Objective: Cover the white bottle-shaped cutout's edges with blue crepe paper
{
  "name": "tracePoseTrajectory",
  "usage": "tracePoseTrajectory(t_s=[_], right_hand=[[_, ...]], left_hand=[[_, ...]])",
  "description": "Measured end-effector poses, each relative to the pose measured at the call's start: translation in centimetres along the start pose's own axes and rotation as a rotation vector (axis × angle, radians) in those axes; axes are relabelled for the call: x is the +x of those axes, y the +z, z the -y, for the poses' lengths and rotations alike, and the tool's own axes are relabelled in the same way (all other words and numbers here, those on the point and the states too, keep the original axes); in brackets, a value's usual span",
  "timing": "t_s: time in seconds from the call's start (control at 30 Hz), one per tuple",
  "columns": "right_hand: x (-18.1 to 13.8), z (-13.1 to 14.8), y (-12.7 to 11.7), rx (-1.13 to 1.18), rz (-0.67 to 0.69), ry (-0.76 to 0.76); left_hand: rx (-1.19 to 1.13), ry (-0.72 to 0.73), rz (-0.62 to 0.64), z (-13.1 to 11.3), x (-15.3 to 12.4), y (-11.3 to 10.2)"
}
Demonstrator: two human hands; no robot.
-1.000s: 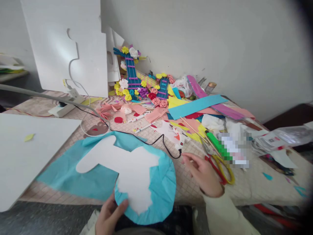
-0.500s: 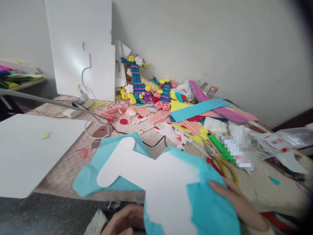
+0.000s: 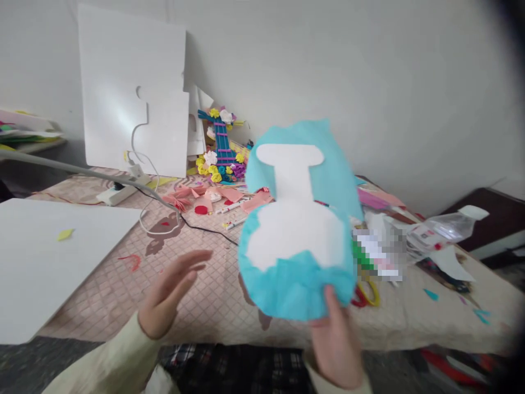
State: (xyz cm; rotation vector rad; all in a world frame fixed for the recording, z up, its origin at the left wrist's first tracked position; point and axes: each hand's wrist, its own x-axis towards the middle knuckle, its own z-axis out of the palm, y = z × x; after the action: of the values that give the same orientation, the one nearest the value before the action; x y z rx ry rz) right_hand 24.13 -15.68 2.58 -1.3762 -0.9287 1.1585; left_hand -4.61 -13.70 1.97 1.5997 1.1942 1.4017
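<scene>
My right hand grips the lower edge of a white cut-out shape wrapped in light blue tissue paper and holds it upright above the table. The thumb presses on the blue paper at the bottom. My left hand hovers to the left of it, fingers stretched out and apart, holding nothing. Both hands are above the checked tablecloth.
A large white board lies at the left. Another white board leans on the wall behind a power strip with cables. Paper flowers, coloured paper scraps, pens, scissors and a plastic bottle crowd the back and right.
The blue-wrapped cut-out went from lying flat on the table to being lifted upright in my right hand. My left hand let go of it and now hovers open.
</scene>
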Motion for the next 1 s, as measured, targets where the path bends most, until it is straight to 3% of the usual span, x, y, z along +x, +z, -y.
tracePoseTrajectory(t_s=[0.03, 0.1, 0.17, 0.27, 0.33, 0.47, 0.57, 0.67, 0.73, 0.87, 1.0], right_hand=[[0.4, -1.5, 2.6, 0.081, -0.059, 0.042], [0.9, -3.9, 6.9, 0.150, -0.017, 0.082], [0.9, -5.3, 9.0, 0.327, 0.137, 0.149], [0.4, -5.5, 8.3, 0.322, 0.402, 0.238], [0.2, -5.0, 6.5, 0.164, 0.472, 0.285], [0.7, -4.3, 3.9, -0.083, 0.342, 0.220], [1.6, -4.5, 3.9, -0.172, 0.304, 0.112], [2.5, -4.7, 5.1, -0.229, 0.342, 0.029], [3.1, -4.8, 6.0, -0.242, 0.378, 0.006], [3.7, -4.8, 7.7, -0.196, 0.418, 0.000], [2.8, -3.7, 8.1, 0.061, 0.501, 0.030]], left_hand=[[0.051, 0.024, -0.076, 0.1, 0.3, -0.9], [0.190, 0.065, -0.178, 0.6, 0.5, -2.5], [0.373, 0.094, -0.174, 1.2, 0.3, -3.6], [0.623, 0.158, -0.035, 2.1, -0.4, -3.9], [0.702, 0.207, 0.059, 2.4, -0.8, -2.9], [0.750, 0.262, 0.203, 2.1, -1.9, -0.1], [0.745, 0.256, 0.177, 1.5, -3.6, 0.4], [0.730, 0.081, -0.036, 1.4, -6.0, -1.0], [0.751, -0.169, -0.132, 1.7, -7.6, -2.1], [0.523, -0.642, -0.147, 2.4, -9.7, -2.9], [0.152, -0.741, -0.282, 2.1, -9.7, -1.7]])
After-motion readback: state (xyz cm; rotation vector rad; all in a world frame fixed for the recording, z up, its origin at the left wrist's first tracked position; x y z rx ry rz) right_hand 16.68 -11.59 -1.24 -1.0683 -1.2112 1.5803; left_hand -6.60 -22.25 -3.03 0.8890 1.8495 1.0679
